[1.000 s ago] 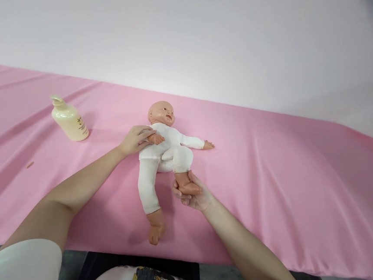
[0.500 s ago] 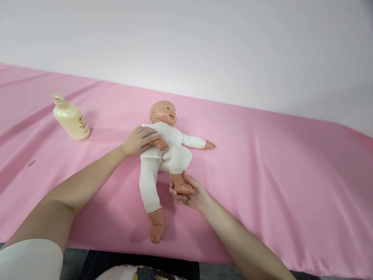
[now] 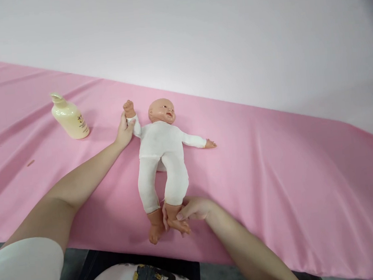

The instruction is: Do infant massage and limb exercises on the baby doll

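Observation:
A baby doll (image 3: 160, 139) in a white cloth suit lies on its back on the pink cloth (image 3: 234, 166), its head pointing away from me. My left hand (image 3: 126, 130) is closed round the doll's raised forearm, on the left, just below its small fist. Lower down, my right hand (image 3: 189, 211) grips the doll's foot on the right at the ankle, thumb on top and some fingers hidden behind it. The doll's other arm stretches out to the right, and its other leg lies straight, untouched.
A pale yellow pump bottle (image 3: 72, 119) stands to the left of the doll. A small brown scrap (image 3: 31, 162) lies on the cloth near it. Behind the table rises a white surface (image 3: 177, 36). The cloth's front edge is close to my body.
My left hand has moved the doll's arm from across its belly up and outward beside the head. My right hand has brought the bent leg down straight towards me.

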Demonstrator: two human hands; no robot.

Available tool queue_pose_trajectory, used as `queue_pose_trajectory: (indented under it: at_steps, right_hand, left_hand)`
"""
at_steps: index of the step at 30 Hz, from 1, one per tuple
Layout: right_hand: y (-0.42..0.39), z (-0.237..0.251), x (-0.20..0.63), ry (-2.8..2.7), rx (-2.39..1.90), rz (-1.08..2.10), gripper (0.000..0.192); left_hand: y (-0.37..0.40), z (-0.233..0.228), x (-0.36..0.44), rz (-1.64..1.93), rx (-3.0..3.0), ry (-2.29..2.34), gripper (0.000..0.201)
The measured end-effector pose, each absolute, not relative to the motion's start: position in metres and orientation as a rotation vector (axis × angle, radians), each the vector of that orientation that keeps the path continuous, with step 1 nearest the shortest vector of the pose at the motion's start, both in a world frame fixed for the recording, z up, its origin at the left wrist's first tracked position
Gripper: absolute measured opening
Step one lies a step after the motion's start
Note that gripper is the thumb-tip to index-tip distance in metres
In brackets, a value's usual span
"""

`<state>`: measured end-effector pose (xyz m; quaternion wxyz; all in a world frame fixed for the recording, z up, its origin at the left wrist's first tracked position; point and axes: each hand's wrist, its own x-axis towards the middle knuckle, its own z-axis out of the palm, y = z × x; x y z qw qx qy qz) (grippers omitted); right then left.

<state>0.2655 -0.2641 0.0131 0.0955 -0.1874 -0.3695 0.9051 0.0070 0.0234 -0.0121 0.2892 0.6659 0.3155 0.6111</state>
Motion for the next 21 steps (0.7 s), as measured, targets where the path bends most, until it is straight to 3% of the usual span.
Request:
queue_pose_trajectory:
  at_steps: [6,10,16,21]
  right_hand:
    - [-0.264,0.016,0.266,-1.203,-0.657,2.714,0.053]
    - [-0.262,0.019,0.270,-1.250,-0.515,2.689,0.053]
    - [-0.259,0.024,0.277,-1.299,-0.146,2.661,0.062]
    - [-0.255,0.017,0.282,-1.162,-0.165,2.536,0.072]
  left_hand:
    - [0.044,-0.031,-0.002,1.653,1.477,0.952,0.062]
    - [0.042,-0.029,-0.002,1.660,1.464,0.966,0.067]
    - [0.015,-0.002,0.008,1.698,1.892,0.765,0.068]
    - [-0.015,0.012,0.019,1.601,2.251,0.702,0.057]
